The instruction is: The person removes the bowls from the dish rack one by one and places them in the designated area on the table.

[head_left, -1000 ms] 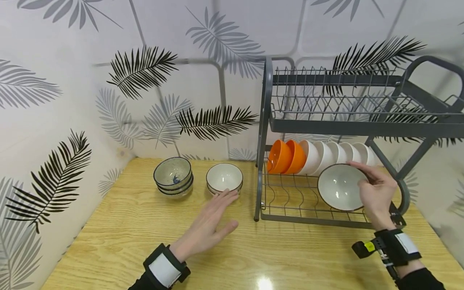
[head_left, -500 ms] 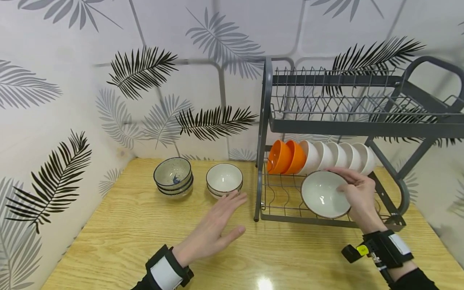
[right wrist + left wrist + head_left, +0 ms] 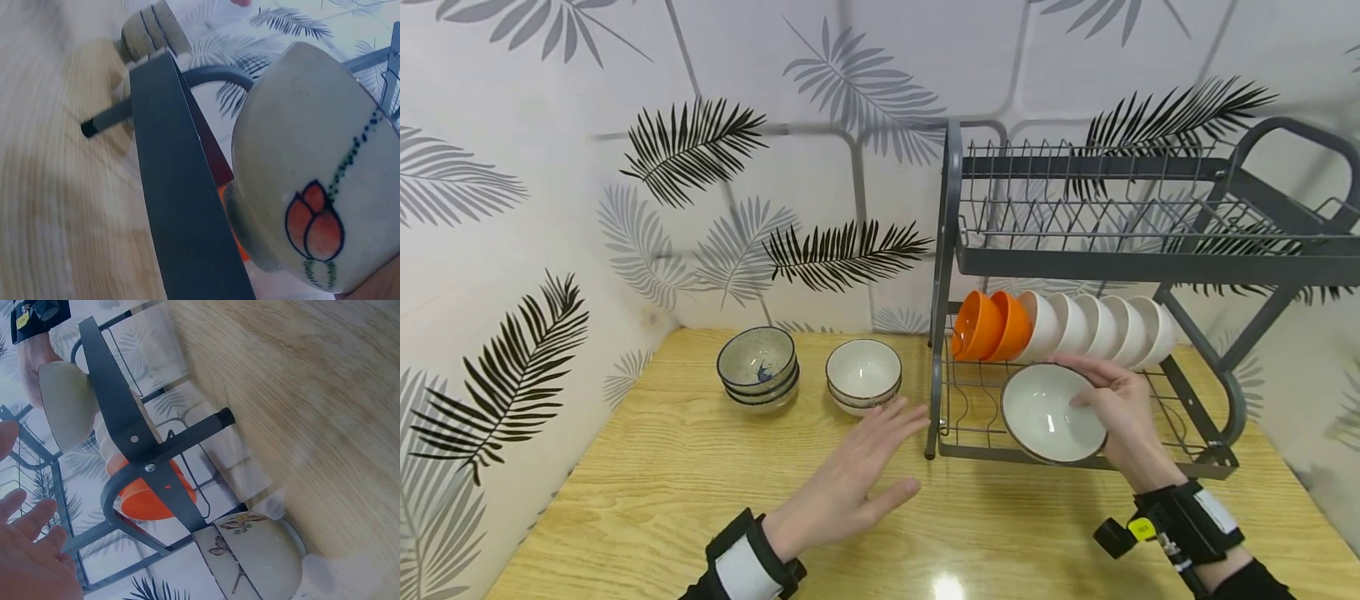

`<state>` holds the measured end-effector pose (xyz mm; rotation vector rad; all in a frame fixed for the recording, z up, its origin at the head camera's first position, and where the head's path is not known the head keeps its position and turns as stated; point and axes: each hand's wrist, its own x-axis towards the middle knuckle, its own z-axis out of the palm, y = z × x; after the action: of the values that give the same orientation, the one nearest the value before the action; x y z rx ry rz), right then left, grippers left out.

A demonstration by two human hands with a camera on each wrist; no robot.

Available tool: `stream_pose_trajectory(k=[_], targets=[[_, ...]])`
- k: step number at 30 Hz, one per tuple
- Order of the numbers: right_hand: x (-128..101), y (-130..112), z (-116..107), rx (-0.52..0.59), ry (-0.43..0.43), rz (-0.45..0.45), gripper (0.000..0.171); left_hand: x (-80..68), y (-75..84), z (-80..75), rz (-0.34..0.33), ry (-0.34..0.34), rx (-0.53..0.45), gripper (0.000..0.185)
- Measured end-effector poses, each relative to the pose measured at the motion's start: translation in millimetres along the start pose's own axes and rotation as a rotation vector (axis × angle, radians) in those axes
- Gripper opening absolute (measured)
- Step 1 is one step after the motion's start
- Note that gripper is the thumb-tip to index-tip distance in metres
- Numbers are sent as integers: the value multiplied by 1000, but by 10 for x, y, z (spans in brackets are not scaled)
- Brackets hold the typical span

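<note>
My right hand (image 3: 1116, 417) pinches the rim of a white bowl (image 3: 1048, 415) with a dark edge, thumb inside and fingers behind. The bowl is tilted, its inside facing the head camera, in front of the rack's lower tier. In the right wrist view a red flower shows on the bowl's outside (image 3: 294, 137). With fingers straight and holding nothing, my left hand (image 3: 853, 483) hovers over the table, just in front of a stack of white bowls (image 3: 863, 371). Those bowls carry a brownish pattern on their outsides (image 3: 256, 562), seen in the left wrist view.
A grey two-tier dish rack (image 3: 1075, 454) stands at the right. Orange bowls (image 3: 992, 327) and several white bowls (image 3: 1090, 327) lean in a row at the back of its lower tier. Blue-rimmed speckled bowls (image 3: 758, 367) are stacked on the wooden table (image 3: 647, 483) at the left.
My right hand has carried the white bowl leftward and slightly toward me along the rack's front. My left hand has drifted a little to the right, still with straight fingers.
</note>
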<state>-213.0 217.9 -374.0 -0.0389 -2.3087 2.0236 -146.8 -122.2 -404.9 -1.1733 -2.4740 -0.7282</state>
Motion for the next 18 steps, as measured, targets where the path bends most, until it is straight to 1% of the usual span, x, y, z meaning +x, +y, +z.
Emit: stream_pose_trajectory(k=[4,9,15,18], targets=[[-21,-9,59,-1,-47,14,57,22,54,-14,13,-20,19,64],[-40,-49,107,-23,-74,7,57,44,109,-22,47,-33,62,64],[-100,-104,186,61,-141,45,57,65,170,-29,97,-24,90,64],[-141,-119,248,75,-186,47,56,77,198,-29,120,-24,115,65]])
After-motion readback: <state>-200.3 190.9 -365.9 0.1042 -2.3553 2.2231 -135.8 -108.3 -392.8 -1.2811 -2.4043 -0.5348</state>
